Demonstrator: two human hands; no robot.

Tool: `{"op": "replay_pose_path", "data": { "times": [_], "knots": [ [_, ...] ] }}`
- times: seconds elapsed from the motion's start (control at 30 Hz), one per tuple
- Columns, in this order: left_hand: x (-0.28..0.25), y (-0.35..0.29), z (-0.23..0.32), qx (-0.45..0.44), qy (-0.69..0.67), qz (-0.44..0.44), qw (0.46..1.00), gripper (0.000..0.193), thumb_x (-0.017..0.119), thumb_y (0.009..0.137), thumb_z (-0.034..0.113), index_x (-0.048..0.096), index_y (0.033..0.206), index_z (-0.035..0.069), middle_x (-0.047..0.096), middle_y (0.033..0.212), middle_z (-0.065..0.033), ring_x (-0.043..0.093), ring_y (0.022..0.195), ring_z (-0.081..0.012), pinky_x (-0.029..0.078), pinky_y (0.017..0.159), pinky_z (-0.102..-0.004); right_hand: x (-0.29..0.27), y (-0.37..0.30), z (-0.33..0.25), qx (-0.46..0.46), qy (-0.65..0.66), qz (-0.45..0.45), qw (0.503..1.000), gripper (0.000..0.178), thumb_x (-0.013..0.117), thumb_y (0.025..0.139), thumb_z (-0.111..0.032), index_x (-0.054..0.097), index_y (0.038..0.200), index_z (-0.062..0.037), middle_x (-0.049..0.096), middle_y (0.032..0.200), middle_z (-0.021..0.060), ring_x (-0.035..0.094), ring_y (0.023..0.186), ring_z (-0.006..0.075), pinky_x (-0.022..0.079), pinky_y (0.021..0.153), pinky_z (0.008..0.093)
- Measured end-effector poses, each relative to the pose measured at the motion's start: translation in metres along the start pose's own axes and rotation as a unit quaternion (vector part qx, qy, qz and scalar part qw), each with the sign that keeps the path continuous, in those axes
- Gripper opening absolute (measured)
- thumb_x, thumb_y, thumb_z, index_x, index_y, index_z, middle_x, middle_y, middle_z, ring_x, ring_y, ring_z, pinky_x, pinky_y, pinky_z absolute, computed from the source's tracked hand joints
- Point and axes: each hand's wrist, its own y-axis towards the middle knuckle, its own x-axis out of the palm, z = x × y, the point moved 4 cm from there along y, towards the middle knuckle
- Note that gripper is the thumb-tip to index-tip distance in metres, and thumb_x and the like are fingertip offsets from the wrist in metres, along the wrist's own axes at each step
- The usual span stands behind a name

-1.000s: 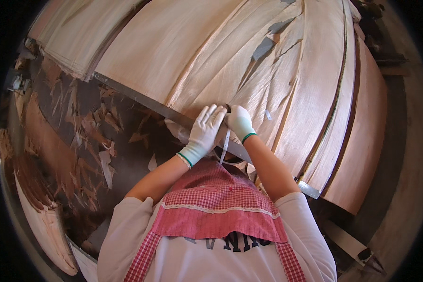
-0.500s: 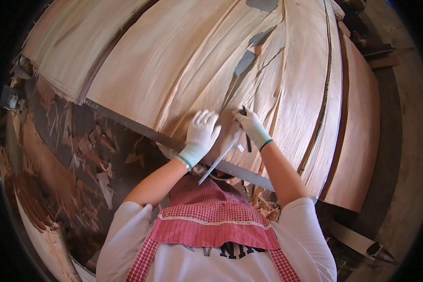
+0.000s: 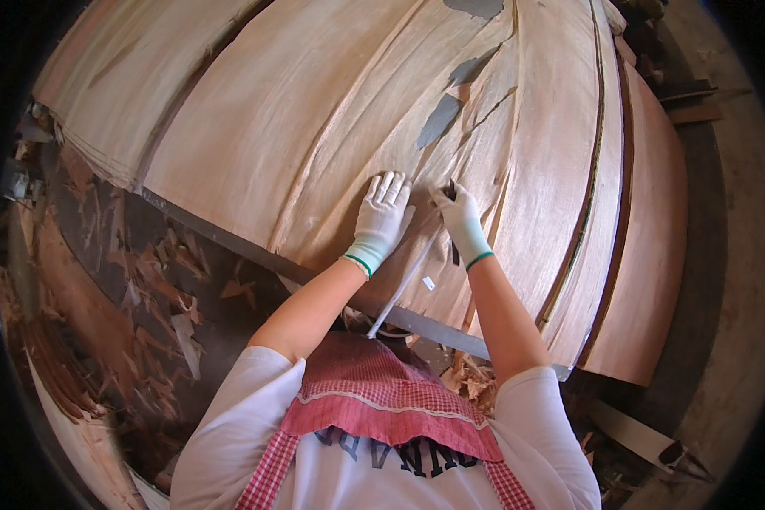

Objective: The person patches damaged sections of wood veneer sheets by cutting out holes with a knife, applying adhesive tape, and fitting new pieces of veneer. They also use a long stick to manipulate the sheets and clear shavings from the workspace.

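My left hand (image 3: 384, 214), in a white glove with a green cuff, lies flat on a pale wood veneer sheet (image 3: 331, 200), fingers stretched forward and close together. Just to its right, my gloved right hand (image 3: 461, 219) is closed around a slim black tool (image 3: 455, 253). Parts of this tool show above the fingers and below the palm; its working end is hidden, so its exact kind is unclear. A thin whitish cord (image 3: 406, 279) runs from beside the right hand down over the table's edge toward my apron. A small white tag (image 3: 428, 283) rests on the veneer.
Veneer sheets cover the table, with splits and grey torn gaps (image 3: 439, 121) beyond my hands. The dark metal table edge (image 3: 433, 328) crosses in front of me. Broken veneer scraps (image 3: 187, 340) litter the floor at left. A pale board (image 3: 633, 432) lies at lower right.
Both hands have moved farther from me over the veneer, the left also slightly rightward. The right hand still grips the black tool. The cord's lower end has shifted a little right.
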Motion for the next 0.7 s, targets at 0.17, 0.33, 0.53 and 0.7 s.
{"op": "replay_pose_path", "data": {
  "times": [0.17, 0.33, 0.53, 0.7],
  "knots": [
    [-0.018, 0.009, 0.018, 0.007, -0.049, -0.009, 0.999, 0.048, 0.059, 0.090, 0.025, 0.052, 0.132, 0.004, 0.047, 0.142, -0.0136, 0.039, 0.136, -0.0298, 0.026, 0.115, -0.0441, 0.011, 0.077, 0.017, 0.024, -0.102, -0.019, 0.994, 0.039, 0.072, 0.081, -0.035, 0.069, 0.091, 0.0030, 0.069, 0.079, 0.0152, 0.066, 0.069, 0.0265, 0.052, 0.064, 0.0370],
    [-0.026, 0.030, 0.017, 0.030, -0.073, -0.033, 0.996, 0.051, 0.052, 0.091, 0.021, 0.043, 0.139, 0.005, 0.041, 0.148, -0.0139, 0.034, 0.139, -0.0280, 0.022, 0.117, -0.0410, 0.016, 0.058, -0.007, 0.031, -0.289, 0.037, 0.956, 0.041, 0.064, 0.079, -0.037, 0.071, 0.084, 0.0031, 0.067, 0.089, 0.0292, 0.066, 0.090, 0.0419, 0.054, 0.079, 0.0446],
    [-0.007, 0.033, 0.015, 0.104, 0.083, -0.132, 0.982, 0.044, 0.039, 0.096, 0.017, 0.046, 0.137, 0.004, 0.043, 0.147, -0.0127, 0.038, 0.137, -0.0272, 0.025, 0.116, -0.0403, -0.015, 0.014, -0.020, -0.112, -0.422, -0.014, 0.899, 0.025, 0.057, 0.087, -0.027, 0.066, 0.099, -0.0071, 0.069, 0.096, 0.0192, 0.064, 0.093, 0.0415, 0.051, 0.083, 0.0474],
    [-0.026, 0.045, -0.014, 0.036, -0.183, -0.053, 0.981, 0.032, 0.047, 0.093, 0.013, 0.060, 0.120, 0.004, 0.060, 0.126, -0.0183, 0.052, 0.123, -0.0301, 0.038, 0.108, -0.0392, -0.051, 0.006, -0.034, 0.038, -0.075, -0.113, 0.990, 0.027, 0.064, 0.091, -0.023, 0.064, 0.098, 0.0025, 0.069, 0.081, 0.0123, 0.065, 0.065, 0.0224, 0.052, 0.058, 0.0332]
  ]
}}
